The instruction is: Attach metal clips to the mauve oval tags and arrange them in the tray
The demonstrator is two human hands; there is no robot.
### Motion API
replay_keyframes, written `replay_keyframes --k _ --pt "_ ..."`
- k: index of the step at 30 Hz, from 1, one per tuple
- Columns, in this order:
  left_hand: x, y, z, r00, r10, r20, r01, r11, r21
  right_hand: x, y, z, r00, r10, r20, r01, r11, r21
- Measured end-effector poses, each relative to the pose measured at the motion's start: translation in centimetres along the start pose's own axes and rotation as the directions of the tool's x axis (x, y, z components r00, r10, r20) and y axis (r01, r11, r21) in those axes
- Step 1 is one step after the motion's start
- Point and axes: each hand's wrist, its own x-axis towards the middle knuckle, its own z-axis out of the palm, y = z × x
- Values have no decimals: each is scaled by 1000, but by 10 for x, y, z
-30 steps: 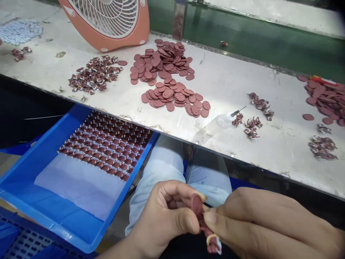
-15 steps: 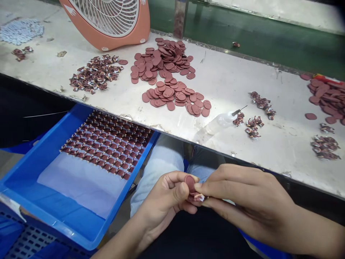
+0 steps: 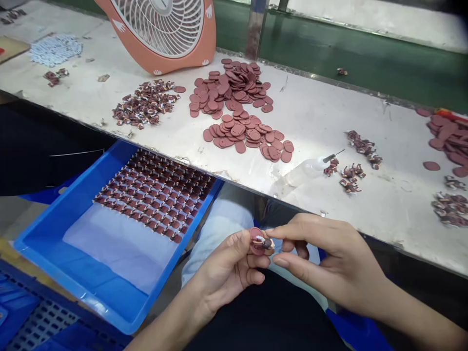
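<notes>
Over my lap, my left hand (image 3: pixel 226 275) pinches a brown-red oval base (image 3: pixel 255 233) between thumb and fingers. A tiny painted figurine (image 3: pixel 266 243) with white and dark brown parts lies against that base. My right hand (image 3: pixel 331 265) is just to the right, its thumb and index finger apart. The index fingertip is close to the figurine's upper edge; whether it touches, I cannot tell. On the bench beyond lies a clear squeeze bottle (image 3: pixel 302 171) with a thin needle tip, beside several loose figurines (image 3: pixel 351 171).
At left, a blue tray (image 3: pixel 89 312) holds rows of figurines on bases over a pale sheet. The bench carries piles of oval bases (image 3: pixel 237 129), a figurine heap (image 3: pixel 144 103), pale blue pieces (image 3: pixel 55 49) and an orange fan (image 3: pixel 175 63). More bases (image 3: pixel 448 139) lie right.
My right hand has let go and drawn slightly right, its fingers opening. The base and figurine in my left hand have turned, so the figurine now faces up. The view has shifted a little left.
</notes>
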Motion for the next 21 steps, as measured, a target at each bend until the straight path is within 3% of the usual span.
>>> replay_keyframes --k 7,10,12,16,21 --pt "4 2 0 998 43 -55 -41 998 38 6 3 10 999 38 -29 -38 999 26" --pt "5 3 2 997 48 -57 -43 995 90 9 3 13 994 8 -110 -10 1000 -19" --pt "4 3 4 986 131 -101 -116 983 139 10 4 17 980 -48 -195 28 994 -105" --pt "-1 -3 12 861 476 -180 -413 860 298 9 9 31 915 -268 -301 139 911 -389" --pt "-6 -2 16 775 607 -177 -490 754 438 9 19 47 843 -482 -237 298 787 -541"
